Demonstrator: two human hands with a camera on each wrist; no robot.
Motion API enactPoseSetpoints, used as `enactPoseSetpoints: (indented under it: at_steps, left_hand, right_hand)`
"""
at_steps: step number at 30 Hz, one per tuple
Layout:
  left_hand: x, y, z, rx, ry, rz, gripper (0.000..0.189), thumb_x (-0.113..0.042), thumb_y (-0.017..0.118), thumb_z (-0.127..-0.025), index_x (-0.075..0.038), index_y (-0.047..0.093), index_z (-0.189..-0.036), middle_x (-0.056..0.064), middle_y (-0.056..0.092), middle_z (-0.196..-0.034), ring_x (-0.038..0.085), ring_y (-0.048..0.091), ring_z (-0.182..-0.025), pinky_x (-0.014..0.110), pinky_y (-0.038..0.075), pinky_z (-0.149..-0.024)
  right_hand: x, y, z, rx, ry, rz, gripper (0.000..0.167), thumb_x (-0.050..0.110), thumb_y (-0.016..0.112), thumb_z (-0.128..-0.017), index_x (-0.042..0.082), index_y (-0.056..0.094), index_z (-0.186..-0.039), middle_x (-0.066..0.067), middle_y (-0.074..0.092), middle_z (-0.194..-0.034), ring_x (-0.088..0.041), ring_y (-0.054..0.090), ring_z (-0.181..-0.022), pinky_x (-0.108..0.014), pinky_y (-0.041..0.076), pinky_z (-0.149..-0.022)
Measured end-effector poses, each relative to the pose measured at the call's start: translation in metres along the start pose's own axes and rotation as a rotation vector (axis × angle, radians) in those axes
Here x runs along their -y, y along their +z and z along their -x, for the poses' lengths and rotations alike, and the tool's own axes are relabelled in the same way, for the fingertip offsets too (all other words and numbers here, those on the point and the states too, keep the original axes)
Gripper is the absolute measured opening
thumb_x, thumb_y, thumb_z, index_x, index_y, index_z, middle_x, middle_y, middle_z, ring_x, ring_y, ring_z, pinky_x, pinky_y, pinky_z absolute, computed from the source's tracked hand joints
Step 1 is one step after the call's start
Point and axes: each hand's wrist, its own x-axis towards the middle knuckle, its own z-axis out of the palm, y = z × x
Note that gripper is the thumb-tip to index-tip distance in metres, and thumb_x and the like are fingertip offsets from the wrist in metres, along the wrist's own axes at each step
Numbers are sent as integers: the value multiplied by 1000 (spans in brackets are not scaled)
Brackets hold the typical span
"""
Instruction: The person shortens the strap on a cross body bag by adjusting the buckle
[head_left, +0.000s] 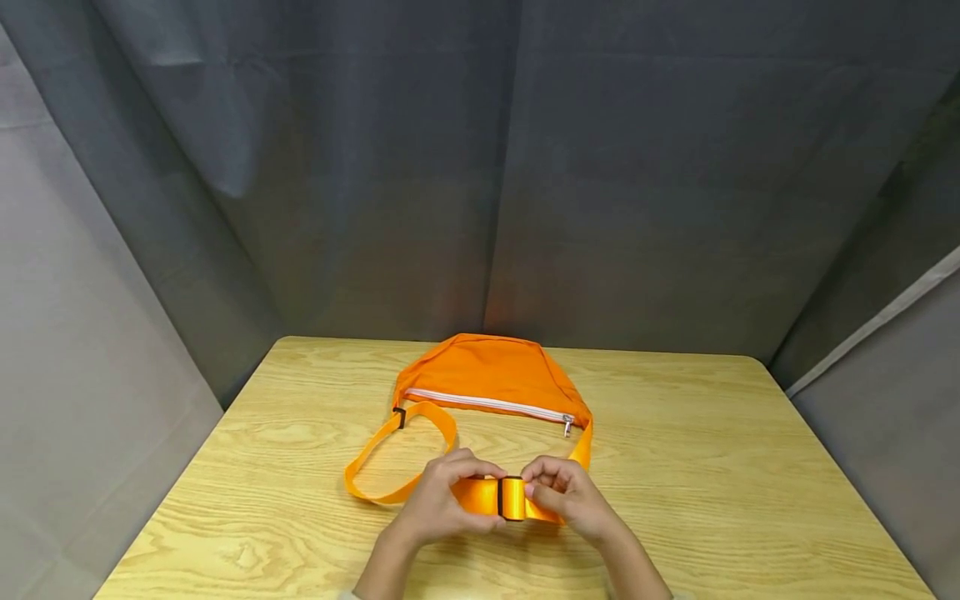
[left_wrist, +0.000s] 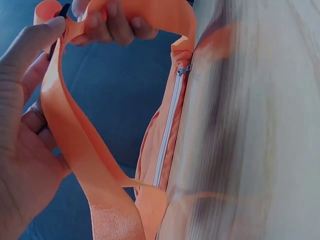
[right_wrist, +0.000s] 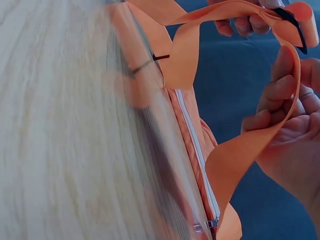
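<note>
An orange waist bag point(head_left: 487, 367) with a white zipper point(head_left: 487, 402) lies on the table. Its orange strap point(head_left: 478, 497) is lifted in front of it, threaded through a black slider buckle point(head_left: 500, 500). My left hand point(head_left: 438, 500) grips the slider between thumb and fingers at its upper and lower edges. Just right of the slider, my right hand point(head_left: 573, 500) pinches the strap with thumb and forefinger. In the left wrist view the left thumb point(left_wrist: 52, 27) presses on the slider's edge. A small strap loop point(right_wrist: 305, 22) bulges out of the slider in the right wrist view.
The wooden table point(head_left: 720, 467) stretches out on both sides of the bag. On its left, more strap point(head_left: 360, 462) lies in a loop by a second black buckle point(head_left: 400, 417). A dark grey curtain point(head_left: 637, 183) hangs behind the table's far edge.
</note>
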Motion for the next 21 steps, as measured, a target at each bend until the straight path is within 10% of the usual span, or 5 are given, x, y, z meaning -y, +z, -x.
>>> enactPoseSetpoints:
  at_steps: [8, 21]
  left_hand:
    - [1, -1, 1, -34, -13, -25, 44, 2, 84, -55, -2, 69, -96, 8, 61, -83, 22, 54, -76, 29, 48, -67]
    - [2, -1, 2, -36, -16, 5, 44, 1, 83, -56, -1, 68, -97, 9, 61, -84, 24, 54, -75, 30, 49, -66]
  right_hand:
    - [4, -1, 1, -23, -23, 0, 13, -7, 51, -89, -18, 51, -95, 6, 51, -67, -1, 36, -52, -23, 26, -40]
    - [9, -6, 4, -19, 62, 110, 19, 0, 55, -91, -11, 56, -106, -10, 62, -92, -12, 59, -79, -23, 49, -65]
